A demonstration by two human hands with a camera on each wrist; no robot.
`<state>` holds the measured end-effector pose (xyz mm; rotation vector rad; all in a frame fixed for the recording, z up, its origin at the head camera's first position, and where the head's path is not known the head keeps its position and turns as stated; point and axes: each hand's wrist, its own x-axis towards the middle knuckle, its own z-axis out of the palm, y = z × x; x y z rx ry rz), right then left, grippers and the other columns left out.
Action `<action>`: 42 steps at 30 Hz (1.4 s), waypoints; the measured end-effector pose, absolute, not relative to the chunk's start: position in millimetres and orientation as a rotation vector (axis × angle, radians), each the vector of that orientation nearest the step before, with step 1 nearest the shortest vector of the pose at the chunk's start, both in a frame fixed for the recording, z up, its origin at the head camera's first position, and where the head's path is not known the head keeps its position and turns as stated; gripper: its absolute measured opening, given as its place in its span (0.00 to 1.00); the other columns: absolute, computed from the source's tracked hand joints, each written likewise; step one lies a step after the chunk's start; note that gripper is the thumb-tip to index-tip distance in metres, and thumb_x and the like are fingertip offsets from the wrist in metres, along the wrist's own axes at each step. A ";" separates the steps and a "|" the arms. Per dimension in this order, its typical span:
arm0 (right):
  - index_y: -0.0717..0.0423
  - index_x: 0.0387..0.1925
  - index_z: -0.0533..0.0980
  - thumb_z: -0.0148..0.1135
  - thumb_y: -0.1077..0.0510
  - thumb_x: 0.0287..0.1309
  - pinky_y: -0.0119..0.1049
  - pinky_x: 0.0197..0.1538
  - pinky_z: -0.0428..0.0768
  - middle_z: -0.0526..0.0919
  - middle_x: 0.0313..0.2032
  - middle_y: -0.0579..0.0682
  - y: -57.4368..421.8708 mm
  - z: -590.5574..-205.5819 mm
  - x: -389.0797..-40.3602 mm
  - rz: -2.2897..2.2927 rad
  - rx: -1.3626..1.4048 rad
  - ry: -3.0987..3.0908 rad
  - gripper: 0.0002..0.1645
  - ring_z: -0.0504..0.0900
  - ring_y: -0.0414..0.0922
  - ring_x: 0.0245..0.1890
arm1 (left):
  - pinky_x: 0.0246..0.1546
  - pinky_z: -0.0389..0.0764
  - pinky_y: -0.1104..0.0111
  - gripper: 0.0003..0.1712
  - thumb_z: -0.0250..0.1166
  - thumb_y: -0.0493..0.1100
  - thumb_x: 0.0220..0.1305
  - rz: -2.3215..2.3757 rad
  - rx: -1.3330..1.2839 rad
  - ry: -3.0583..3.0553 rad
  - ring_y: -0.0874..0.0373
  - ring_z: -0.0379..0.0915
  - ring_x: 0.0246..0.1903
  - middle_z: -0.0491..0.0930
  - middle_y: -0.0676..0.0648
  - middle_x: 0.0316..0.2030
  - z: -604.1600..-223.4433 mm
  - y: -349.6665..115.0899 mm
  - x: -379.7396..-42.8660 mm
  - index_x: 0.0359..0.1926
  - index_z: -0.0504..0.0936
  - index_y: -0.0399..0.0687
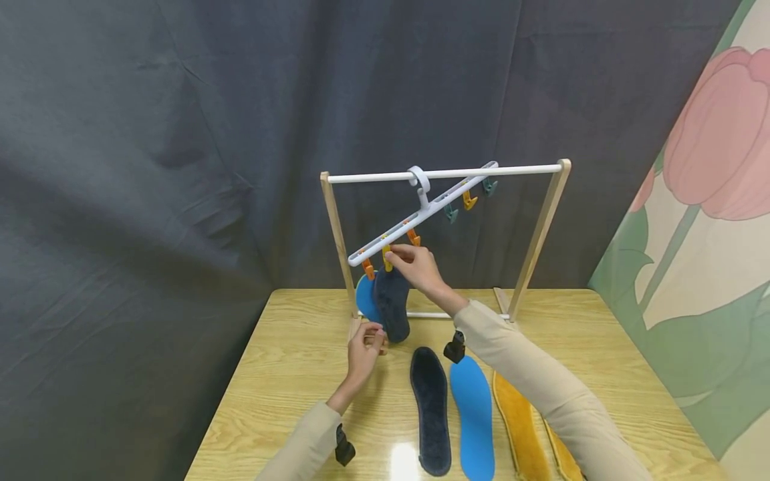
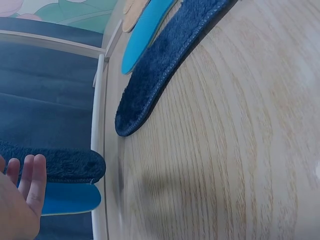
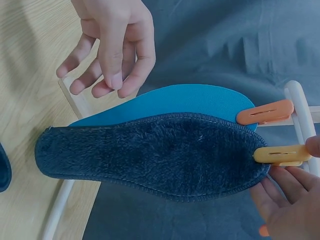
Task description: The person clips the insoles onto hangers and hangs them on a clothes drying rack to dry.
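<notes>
- From my end I have the plush navy insole (image 3: pixel 150 152) hanging below the hanger (image 1: pixel 430 207), its broad end at the yellow clip (image 3: pixel 280 154), its narrow end down, overlapping a blue insole (image 3: pixel 195 97) held by an orange clip (image 3: pixel 265 112).
- I see the right hand (image 1: pixel 419 269) pinching the yellow clip, thumb on one side and fingers on the other.
- The left hand (image 1: pixel 365 354) is empty, fingers loosely bent, near the lower part of the pair.
- I judge the navy insole light, soft and bendy, not fragile; its pile should grip well. I would take it by the stitched rim near the broad end, steadying the narrow end lightly so it doesn't swing. The smooth blue one looks thin and perhaps more slippery.
- The hanger hooks over the white rail (image 1: pixel 499 172) of a wood-sided rack and sits aslant, so I'd expect a hard tug to turn it.
- The pale wood-grain table (image 1: pixel 289 381) looks smooth and catches a glare spot. On it lie a navy insole (image 1: pixel 432 414), a blue one (image 1: pixel 473 414) and two mustard ones (image 1: pixel 522 427), partly behind the right sleeve (image 1: pixel 541 374).
- Behind hangs a dark curtain (image 1: pixel 180 133); at right, a wall with painted tulips (image 1: pixel 716 140).
</notes>
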<state>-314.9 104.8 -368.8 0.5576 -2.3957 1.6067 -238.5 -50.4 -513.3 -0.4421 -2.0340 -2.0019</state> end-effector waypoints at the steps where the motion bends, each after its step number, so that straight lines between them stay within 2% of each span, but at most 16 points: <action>1: 0.56 0.50 0.74 0.57 0.49 0.56 0.39 0.43 0.75 0.80 0.41 0.49 105.0 -369.2 -315.0 1.606 0.554 -2.397 0.23 0.78 0.43 0.41 | 0.24 0.76 0.51 0.12 0.52 0.30 0.61 -2.005 -0.439 -2.038 0.57 0.76 0.26 0.70 0.24 0.34 -513.7 -50.2 -238.5 0.42 0.68 0.21; 3: 0.54 0.50 0.75 0.57 0.48 0.56 0.39 0.43 0.75 0.80 0.41 0.48 105.6 -370.2 -315.0 1.602 0.551 -2.401 0.22 0.78 0.42 0.41 | 0.24 0.76 0.51 0.12 0.53 0.31 0.61 -2.009 -0.441 -2.043 0.52 0.76 0.26 0.70 0.24 0.34 -514.9 -49.5 -238.2 0.42 0.68 0.23; 9: 0.52 0.49 0.75 0.56 0.47 0.56 0.37 0.44 0.75 0.80 0.41 0.47 106.8 -371.5 -315.1 1.606 0.550 -2.416 0.21 0.78 0.41 0.41 | 0.24 0.76 0.50 0.10 0.54 0.33 0.61 -2.004 -0.450 -2.060 0.54 0.76 0.27 0.71 0.25 0.33 -518.1 -48.4 -234.5 0.41 0.70 0.28; 14: 0.56 0.50 0.74 0.57 0.47 0.55 0.39 0.44 0.75 0.80 0.42 0.47 108.0 -371.6 -314.6 1.612 0.557 -2.417 0.24 0.77 0.42 0.42 | 0.24 0.75 0.49 0.12 0.53 0.34 0.62 -2.011 -0.489 -2.056 0.35 0.73 0.28 0.72 0.27 0.32 -520.9 -46.9 -232.5 0.41 0.69 0.24; 16: 0.57 0.50 0.74 0.57 0.46 0.55 0.39 0.45 0.75 0.80 0.42 0.48 108.5 -371.7 -314.2 1.617 0.564 -2.415 0.25 0.77 0.42 0.42 | 0.24 0.75 0.48 0.13 0.53 0.35 0.62 -2.016 -0.497 -2.058 0.30 0.71 0.29 0.72 0.29 0.31 -522.1 -46.2 -231.9 0.41 0.69 0.24; 19: 0.55 0.49 0.75 0.57 0.47 0.55 0.39 0.44 0.75 0.80 0.43 0.48 109.3 -372.1 -313.1 1.627 0.572 -2.412 0.24 0.77 0.42 0.42 | 0.24 0.75 0.48 0.11 0.54 0.35 0.62 -2.015 -0.496 -2.063 0.30 0.71 0.29 0.73 0.32 0.30 -523.6 -45.1 -231.1 0.40 0.70 0.27; 26: 0.54 0.47 0.76 0.57 0.49 0.55 0.39 0.44 0.75 0.80 0.42 0.47 111.4 -374.1 -312.2 1.613 0.558 -2.398 0.20 0.77 0.42 0.41 | 0.24 0.74 0.46 0.08 0.52 0.29 0.61 -2.047 -0.476 -2.078 0.29 0.71 0.29 0.71 0.25 0.32 -527.3 -43.6 -229.8 0.40 0.70 0.27; 30: 0.55 0.44 0.77 0.57 0.49 0.56 0.39 0.43 0.75 0.80 0.40 0.47 113.4 -376.3 -313.3 1.584 0.525 -2.384 0.18 0.78 0.42 0.39 | 0.24 0.74 0.47 0.09 0.53 0.31 0.62 -2.055 -0.466 -2.102 0.29 0.71 0.30 0.71 0.24 0.33 -529.2 -43.6 -228.5 0.41 0.70 0.28; 36: 0.54 0.37 0.79 0.56 0.50 0.56 0.40 0.39 0.75 0.81 0.34 0.45 117.0 -378.2 -314.2 1.528 0.398 -2.358 0.14 0.78 0.41 0.34 | 0.24 0.76 0.49 0.12 0.54 0.37 0.62 -2.051 -0.461 -2.124 0.29 0.71 0.31 0.71 0.25 0.34 -529.7 -43.2 -226.8 0.41 0.71 0.29; 42: 0.54 0.28 0.74 0.57 0.47 0.55 0.38 0.32 0.71 0.76 0.28 0.48 120.1 -378.6 -314.2 1.458 0.279 -2.331 0.14 0.73 0.44 0.28 | 0.24 0.76 0.50 0.10 0.54 0.34 0.62 -2.038 -0.437 -2.138 0.30 0.72 0.30 0.72 0.26 0.33 -528.9 -42.1 -224.2 0.41 0.71 0.28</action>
